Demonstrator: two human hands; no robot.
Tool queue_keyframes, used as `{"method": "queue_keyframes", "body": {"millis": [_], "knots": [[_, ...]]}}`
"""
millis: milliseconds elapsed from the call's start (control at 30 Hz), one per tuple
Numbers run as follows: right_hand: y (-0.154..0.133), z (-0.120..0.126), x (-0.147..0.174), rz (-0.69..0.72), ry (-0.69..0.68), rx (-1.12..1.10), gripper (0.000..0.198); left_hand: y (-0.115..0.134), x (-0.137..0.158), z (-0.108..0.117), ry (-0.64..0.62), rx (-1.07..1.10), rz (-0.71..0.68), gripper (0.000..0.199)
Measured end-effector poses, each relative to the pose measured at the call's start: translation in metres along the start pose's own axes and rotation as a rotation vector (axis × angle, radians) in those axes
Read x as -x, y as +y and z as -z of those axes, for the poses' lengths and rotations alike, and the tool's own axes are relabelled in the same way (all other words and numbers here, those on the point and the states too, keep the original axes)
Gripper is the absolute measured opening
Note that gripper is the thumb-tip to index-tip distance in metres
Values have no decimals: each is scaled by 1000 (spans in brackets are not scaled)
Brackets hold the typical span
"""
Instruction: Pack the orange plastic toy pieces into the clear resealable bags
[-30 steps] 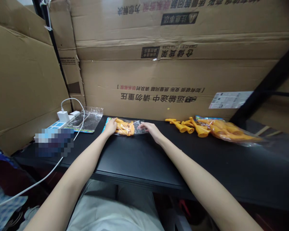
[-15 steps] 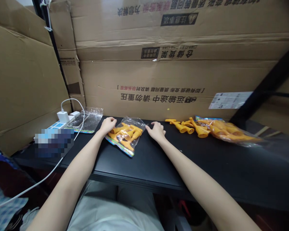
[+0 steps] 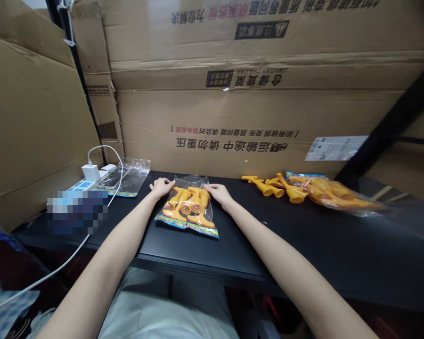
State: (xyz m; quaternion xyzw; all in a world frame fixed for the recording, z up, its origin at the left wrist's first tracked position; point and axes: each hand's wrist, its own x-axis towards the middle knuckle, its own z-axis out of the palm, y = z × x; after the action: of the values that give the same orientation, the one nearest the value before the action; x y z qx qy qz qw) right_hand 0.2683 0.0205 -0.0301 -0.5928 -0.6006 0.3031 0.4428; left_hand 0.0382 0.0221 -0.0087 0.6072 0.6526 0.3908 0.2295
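A clear plastic bag (image 3: 183, 225) with a colourful strip lies on the black tabletop in front of me, strip edge towards me. Several orange-yellow plastic pieces (image 3: 195, 207), some cone-shaped, are inside it. My left hand (image 3: 161, 187) pinches the bag's far left corner. At the far right corner, my right hand (image 3: 219, 194) pinches the film between thumb and fingers. The bag is spread between the two hands.
Loose orange pieces (image 3: 294, 192) lie to the right, beside another filled bag (image 3: 334, 192). At the left are an empty clear bag (image 3: 136, 176), a power strip (image 3: 83, 184) and a white cable (image 3: 122, 176). A cardboard wall (image 3: 212, 108) closes the back.
The bag has turned so its strip faces me more squarely. My right hand has moved left from beside the bag and taken its far right corner. My left hand has shifted slightly right.
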Motion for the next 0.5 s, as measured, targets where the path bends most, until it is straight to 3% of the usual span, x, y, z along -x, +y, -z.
{"method": "queue_keyframes", "body": {"millis": [167,267,400,500], "knots": [[-4,-4,2,28,19,-122,14,-4,-7,-3,10,50,27,13],[-5,-4,2,44,16,-224,12,-11,-12,-2,-27,253,35,14],[-8,-4,5,-40,-34,-398,12,-15,-14,2,-169,617,36,21],[-12,-3,9,-92,-115,-494,16,-14,-12,6,-285,754,45,19]]}}
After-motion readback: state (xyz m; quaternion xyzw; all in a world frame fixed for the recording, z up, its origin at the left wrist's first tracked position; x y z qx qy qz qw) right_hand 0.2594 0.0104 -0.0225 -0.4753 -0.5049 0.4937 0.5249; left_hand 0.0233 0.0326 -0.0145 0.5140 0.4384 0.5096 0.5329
